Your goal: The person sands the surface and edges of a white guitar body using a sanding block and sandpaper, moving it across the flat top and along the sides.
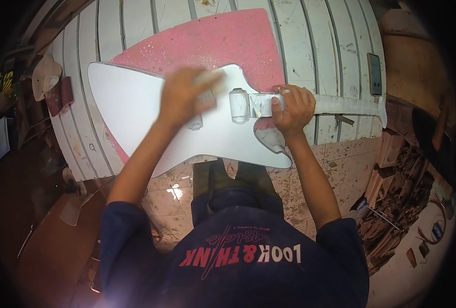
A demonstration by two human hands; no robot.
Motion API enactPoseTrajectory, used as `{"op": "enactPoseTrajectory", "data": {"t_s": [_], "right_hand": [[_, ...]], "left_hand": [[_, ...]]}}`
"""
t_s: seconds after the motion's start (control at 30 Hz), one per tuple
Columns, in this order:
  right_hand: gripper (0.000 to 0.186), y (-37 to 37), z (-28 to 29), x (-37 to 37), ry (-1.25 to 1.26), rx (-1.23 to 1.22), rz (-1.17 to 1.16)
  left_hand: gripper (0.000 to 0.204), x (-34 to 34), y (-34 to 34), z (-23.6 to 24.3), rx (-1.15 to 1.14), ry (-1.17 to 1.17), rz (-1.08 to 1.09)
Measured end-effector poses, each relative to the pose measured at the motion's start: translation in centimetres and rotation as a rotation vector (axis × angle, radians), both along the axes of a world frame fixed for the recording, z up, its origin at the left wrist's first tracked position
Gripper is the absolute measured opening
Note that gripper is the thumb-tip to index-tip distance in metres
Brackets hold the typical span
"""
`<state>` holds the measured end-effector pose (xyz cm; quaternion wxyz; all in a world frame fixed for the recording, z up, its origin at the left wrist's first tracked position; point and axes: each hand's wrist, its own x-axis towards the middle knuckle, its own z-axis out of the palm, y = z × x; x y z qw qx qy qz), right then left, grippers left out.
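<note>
Sanding underway: left hand presses, fingers curled, a blurred sanding block on the white guitar body, right hand clamped round the neck; next, prob. even strokes w/ a firm hold.

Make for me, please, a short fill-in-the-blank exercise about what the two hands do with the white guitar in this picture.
1. The white guitar body lies on a ____ foam pad.
2. The ____ hand grips the guitar where its neck begins.
3. The left hand, blurred, presses a pale block on the guitar's ____.

Missing words: pink; right; body
</note>
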<state>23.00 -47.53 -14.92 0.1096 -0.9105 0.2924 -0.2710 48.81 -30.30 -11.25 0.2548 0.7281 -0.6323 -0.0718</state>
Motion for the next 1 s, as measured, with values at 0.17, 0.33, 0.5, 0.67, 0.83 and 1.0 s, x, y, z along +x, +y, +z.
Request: {"op": "enactPoseTrajectory", "data": {"t_s": [0.17, 0.33, 0.5, 0.67, 0.83, 1.0], "right_hand": [[0.043, 0.1, -0.4, 0.0, -0.010, -0.027, -0.005], [0.043, 0.0, -0.1, -0.1, 0.010, -0.029, -0.001], [0.043, 0.0, -0.5, 0.0, -0.018, -0.051, -0.004], [0.043, 0.0, -0.4, -0.1, -0.001, -0.035, 0.006], [0.043, 0.0, -0.5, 0.1, -0.036, -0.068, 0.002], [0.042, 0.2, -0.5, -0.3, 0.001, -0.064, -0.001]], "left_hand": [[0.074, -6.4, 3.8, 0.7, 0.060, 0.102, -0.094], [0.073, -0.3, 0.2, 0.0, -0.054, 0.025, 0.171], [0.068, -8.2, 4.8, 0.4, 0.028, 0.117, -0.155], [0.070, -3.6, 1.0, 0.0, -0.067, 0.056, 0.190], [0.076, -9.1, 5.1, 0.5, 0.013, 0.103, -0.082], [0.068, -6.7, 2.8, -0.4, -0.032, -0.044, 0.280]]}}
